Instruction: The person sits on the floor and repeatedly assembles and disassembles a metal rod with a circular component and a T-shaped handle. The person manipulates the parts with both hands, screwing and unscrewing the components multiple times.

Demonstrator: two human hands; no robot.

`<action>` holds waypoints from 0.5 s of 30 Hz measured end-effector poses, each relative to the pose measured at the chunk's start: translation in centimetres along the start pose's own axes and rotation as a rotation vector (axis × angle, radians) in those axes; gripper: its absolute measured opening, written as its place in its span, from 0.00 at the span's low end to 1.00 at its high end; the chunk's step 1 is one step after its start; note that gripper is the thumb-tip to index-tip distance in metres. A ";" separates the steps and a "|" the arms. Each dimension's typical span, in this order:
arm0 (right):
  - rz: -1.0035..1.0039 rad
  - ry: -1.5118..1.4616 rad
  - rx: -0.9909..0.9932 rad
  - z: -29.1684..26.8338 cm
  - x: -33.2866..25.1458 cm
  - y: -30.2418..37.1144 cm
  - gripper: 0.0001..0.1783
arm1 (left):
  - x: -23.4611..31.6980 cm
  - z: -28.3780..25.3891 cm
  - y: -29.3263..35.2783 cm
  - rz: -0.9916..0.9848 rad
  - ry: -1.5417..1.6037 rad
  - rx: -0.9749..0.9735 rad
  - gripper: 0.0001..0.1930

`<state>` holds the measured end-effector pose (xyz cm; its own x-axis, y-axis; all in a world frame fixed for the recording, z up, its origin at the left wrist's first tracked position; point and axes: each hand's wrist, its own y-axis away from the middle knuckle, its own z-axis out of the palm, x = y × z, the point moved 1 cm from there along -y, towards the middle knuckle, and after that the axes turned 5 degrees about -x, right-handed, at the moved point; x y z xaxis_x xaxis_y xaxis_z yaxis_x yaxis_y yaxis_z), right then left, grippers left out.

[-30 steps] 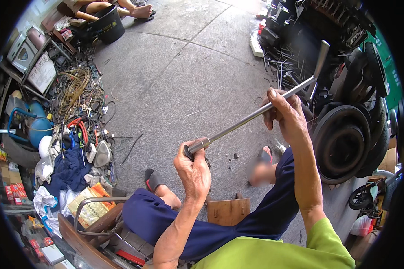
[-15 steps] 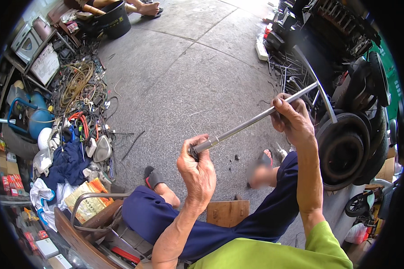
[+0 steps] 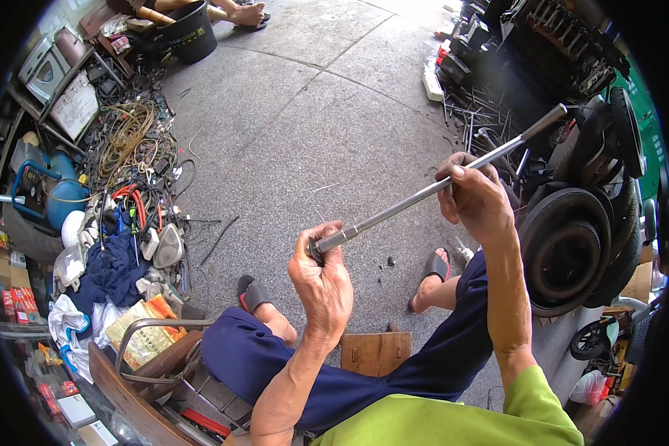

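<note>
A long, slim, grey metal rod (image 3: 431, 192) with a thicker dark end slants upward to the right, held in the air above the seated person's knees. It looks rigid, smooth and fairly heavy, best gripped at both ends. The left hand (image 3: 321, 279) curls its fingers tightly around the lower end; the right hand (image 3: 474, 197) wraps closed around the shaft higher up. Beyond lie grey concrete floor (image 3: 312, 111), a black tyre (image 3: 572, 249) and tangled cables (image 3: 130, 141).
</note>
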<state>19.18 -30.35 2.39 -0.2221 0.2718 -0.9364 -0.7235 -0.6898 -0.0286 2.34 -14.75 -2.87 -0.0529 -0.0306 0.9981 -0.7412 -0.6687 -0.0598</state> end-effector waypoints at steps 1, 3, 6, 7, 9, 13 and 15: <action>0.005 -0.009 0.009 0.2 -0.1 0.0 0.11 | -0.2 0.1 -0.1 0.019 0.017 0.011 0.09; -0.011 -0.004 0.030 0.2 -0.3 0.1 0.11 | -0.1 0.0 -0.3 -0.006 0.031 -0.007 0.08; -0.039 0.016 0.057 -0.1 -0.4 0.4 0.12 | 0.6 -0.1 -0.5 -0.113 0.039 -0.082 0.06; -0.049 0.025 0.064 -0.1 -0.5 0.5 0.12 | 0.3 -0.1 -0.5 -0.129 0.056 -0.099 0.06; -0.055 0.045 0.080 -0.1 -0.5 0.5 0.13 | 0.1 -0.1 -0.5 -0.170 0.091 -0.115 0.06; -0.062 0.135 0.086 0.2 -0.6 0.6 0.16 | -0.1 0.0 -0.4 -0.136 0.044 -0.084 0.05; -0.032 0.261 0.152 0.2 -0.5 0.8 0.17 | -0.2 0.0 -0.4 -0.084 -0.006 -0.056 0.05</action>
<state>18.57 -30.85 2.88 -0.0364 0.0971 -0.9946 -0.8212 -0.5701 -0.0256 2.67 -14.43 -3.08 0.0150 0.0195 0.9997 -0.7791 -0.6265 0.0239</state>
